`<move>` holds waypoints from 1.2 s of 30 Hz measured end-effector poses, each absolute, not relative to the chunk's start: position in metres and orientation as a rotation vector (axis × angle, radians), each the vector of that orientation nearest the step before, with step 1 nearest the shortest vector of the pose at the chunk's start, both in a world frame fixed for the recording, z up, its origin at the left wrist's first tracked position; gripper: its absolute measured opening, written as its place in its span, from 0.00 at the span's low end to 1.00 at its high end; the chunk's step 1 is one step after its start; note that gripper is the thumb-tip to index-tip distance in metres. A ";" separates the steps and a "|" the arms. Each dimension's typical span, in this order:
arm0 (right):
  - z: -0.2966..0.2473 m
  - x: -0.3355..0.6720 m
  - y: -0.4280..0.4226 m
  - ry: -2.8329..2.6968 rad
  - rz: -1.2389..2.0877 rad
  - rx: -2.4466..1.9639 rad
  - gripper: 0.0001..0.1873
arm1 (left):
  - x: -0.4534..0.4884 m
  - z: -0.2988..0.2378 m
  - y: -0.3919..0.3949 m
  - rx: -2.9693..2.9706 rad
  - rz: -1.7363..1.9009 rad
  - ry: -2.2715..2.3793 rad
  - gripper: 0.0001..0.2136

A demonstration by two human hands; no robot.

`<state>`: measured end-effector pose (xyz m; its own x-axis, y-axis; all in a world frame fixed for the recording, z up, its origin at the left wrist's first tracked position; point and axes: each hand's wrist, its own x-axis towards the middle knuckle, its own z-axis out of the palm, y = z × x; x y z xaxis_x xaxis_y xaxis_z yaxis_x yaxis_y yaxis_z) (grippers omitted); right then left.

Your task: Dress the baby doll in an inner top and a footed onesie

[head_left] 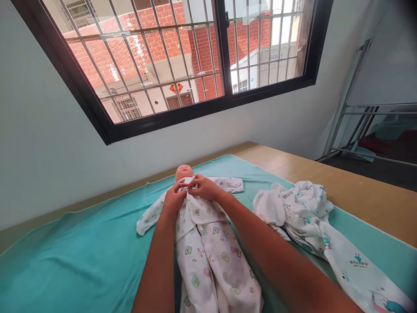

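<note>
A baby doll lies face up on a teal cloth, its head toward the wall. It wears a white printed jacket with long sleeves spread to both sides, and printed trousers below. At the doll's upper chest, my left hand pinches the jacket's front edge. Close beside it, my right hand pinches the same front opening from the other side. The fingertips of both hands nearly meet there. A small fastening shows between them, too small to make out fully.
Under the doll, the teal cloth covers much of a wooden table. Crumpled white printed baby clothes lie to the right. Behind the table stand a wall and a barred window. A metal rack is at the far right.
</note>
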<state>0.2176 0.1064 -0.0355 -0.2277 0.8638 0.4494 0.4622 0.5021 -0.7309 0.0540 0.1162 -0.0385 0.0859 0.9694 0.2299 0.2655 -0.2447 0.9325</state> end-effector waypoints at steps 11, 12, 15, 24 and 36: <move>-0.032 0.212 0.110 -2.046 0.293 -1.086 0.13 | 0.055 -0.038 0.113 1.681 1.198 1.309 0.12; -0.034 0.212 0.110 -2.056 0.234 -1.064 0.14 | 0.055 -0.039 0.113 1.697 1.208 1.314 0.12; -0.038 0.212 0.105 -2.077 0.070 -1.030 0.15 | 0.055 -0.040 0.113 1.730 1.238 1.328 0.11; -0.041 0.203 0.103 -1.816 0.389 -1.067 0.06 | 0.060 -0.041 0.119 1.615 1.296 1.287 0.09; -0.027 0.200 0.107 -2.077 0.392 -1.193 0.06 | 0.057 -0.043 0.116 1.639 1.268 1.279 0.08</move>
